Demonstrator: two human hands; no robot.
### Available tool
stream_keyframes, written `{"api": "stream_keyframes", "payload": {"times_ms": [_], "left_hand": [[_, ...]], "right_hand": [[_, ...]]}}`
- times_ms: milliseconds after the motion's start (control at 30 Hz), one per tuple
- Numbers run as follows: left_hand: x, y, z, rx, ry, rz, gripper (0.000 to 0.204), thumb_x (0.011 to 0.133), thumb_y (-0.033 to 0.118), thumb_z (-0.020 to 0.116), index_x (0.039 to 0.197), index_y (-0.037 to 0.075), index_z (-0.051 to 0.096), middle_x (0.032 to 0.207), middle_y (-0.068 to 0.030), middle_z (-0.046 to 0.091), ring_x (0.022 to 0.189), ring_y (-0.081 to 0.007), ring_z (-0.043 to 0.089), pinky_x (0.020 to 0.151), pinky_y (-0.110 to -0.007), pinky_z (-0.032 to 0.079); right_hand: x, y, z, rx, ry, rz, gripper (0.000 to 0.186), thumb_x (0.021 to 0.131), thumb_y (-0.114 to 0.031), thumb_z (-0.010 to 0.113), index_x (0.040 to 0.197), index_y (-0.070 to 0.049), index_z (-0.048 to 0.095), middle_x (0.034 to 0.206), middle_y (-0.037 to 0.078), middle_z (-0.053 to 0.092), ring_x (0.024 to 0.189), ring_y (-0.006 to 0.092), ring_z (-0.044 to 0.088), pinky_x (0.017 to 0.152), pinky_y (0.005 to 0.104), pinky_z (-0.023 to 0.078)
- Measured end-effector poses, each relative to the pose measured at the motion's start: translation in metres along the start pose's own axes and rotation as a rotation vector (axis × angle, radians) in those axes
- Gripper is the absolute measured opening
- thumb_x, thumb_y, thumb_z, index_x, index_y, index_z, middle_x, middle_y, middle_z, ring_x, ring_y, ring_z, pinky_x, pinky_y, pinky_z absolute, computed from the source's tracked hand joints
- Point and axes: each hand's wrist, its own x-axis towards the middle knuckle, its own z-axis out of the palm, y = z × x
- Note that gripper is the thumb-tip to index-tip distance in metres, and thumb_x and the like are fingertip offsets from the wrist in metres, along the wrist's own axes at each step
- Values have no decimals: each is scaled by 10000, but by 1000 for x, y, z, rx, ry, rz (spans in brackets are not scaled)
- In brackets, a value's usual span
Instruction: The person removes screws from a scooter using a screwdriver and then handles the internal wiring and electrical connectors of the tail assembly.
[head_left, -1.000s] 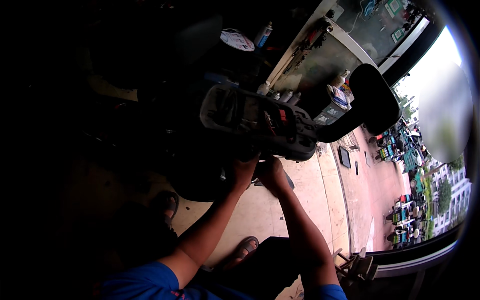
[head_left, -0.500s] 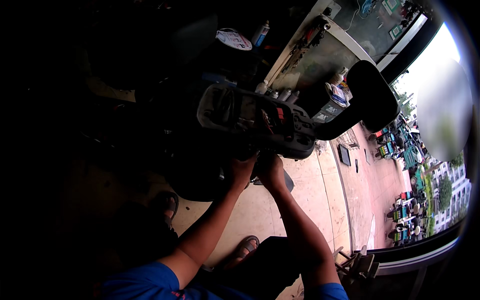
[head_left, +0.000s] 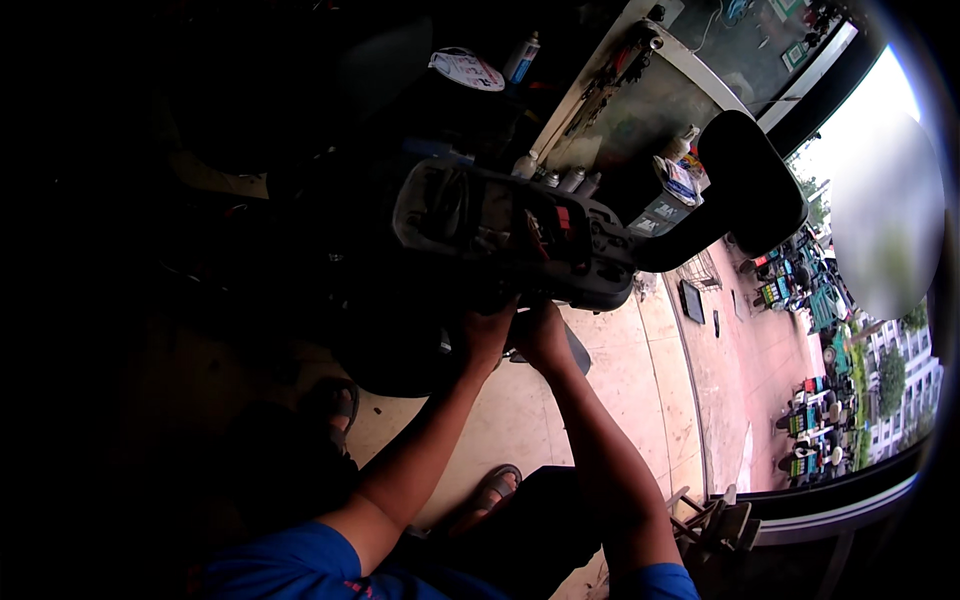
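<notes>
Compartment: the black open-topped compartment (head_left: pixel 604 290) is seen mid-view, with a red item (head_left: pixel 563 217) lodged inside toward its right edge.
Change: almost none is shown over the last second; the left hand (head_left: pixel 487 335) and right hand (head_left: pixel 541 337) are kept side by side at the near edge, so the work is judged to be fixed on one spot.
Fingers: hidden by that edge and shadow; whether anything is pinched cannot be told.
Left corner: lost in darkness.
</notes>
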Motion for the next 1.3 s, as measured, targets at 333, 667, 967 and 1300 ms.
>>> {"api": "stream_keyframes", "payload": {"times_ms": [333,667,967,1300], "left_hand": [[-1,-2,-1,-57,-26,-95,382,844,208,880,1128,2,729,1045,-111,764,987,-215,730,871,-360,561],[-2,-8,-5,-3,-114,-238,487,859,268,862,1231,-4,708,1164,-128,758,1090,-237,712,963,-367,539],[-8,-24,1,-79,-54,-133,390,878,259,855,1135,-10,737,1063,-137,769,1008,-233,736,892,-369,556],[-5,-27,3,-200,-45,-275,427,891,251,861,1211,1,730,1183,-132,764,1102,-218,722,944,-360,551]], "right_hand": [[2,-14,-4,-106,-31,65,332,874,-157,747,1143,19,667,966,187,741,854,315,739,725,415,580],[3,-18,-5,-238,-54,114,367,881,-165,763,1183,13,653,1014,184,750,825,292,747,685,417,576],[-1,-15,-10,-1,-114,175,387,853,-189,790,1150,29,672,951,216,748,915,288,759,780,415,583],[0,-28,-14,43,-156,216,530,835,-242,819,1241,21,601,1016,216,745,895,346,752,775,416,584]]}}
